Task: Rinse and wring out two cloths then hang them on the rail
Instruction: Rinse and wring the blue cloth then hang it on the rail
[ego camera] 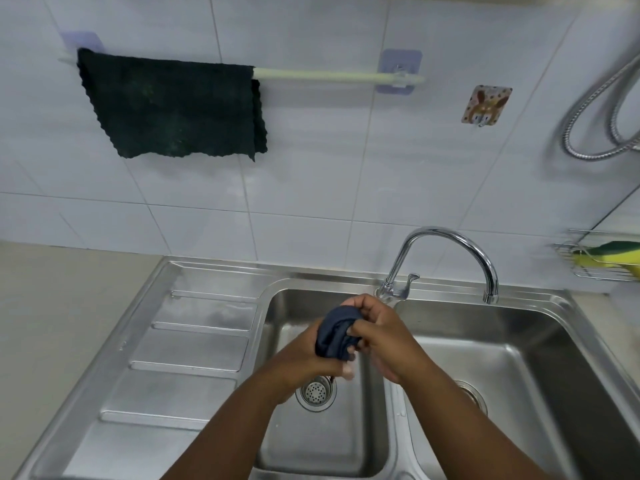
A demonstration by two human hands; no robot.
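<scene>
A dark blue cloth (336,336) is bunched and twisted between both my hands above the left sink basin (311,438). My left hand (311,358) grips its lower part and my right hand (381,332) grips its upper part. A dark green cloth (173,105) hangs spread over the left half of the pale rail (339,76) on the tiled wall. The right half of the rail is bare.
A chrome tap (446,258) arches over the divider between the two basins, no water visible. The drainboard (187,341) lies left, the right basin (491,368) right. A wire rack with a yellow-green sponge (609,258) and a shower hose (602,109) sit at far right.
</scene>
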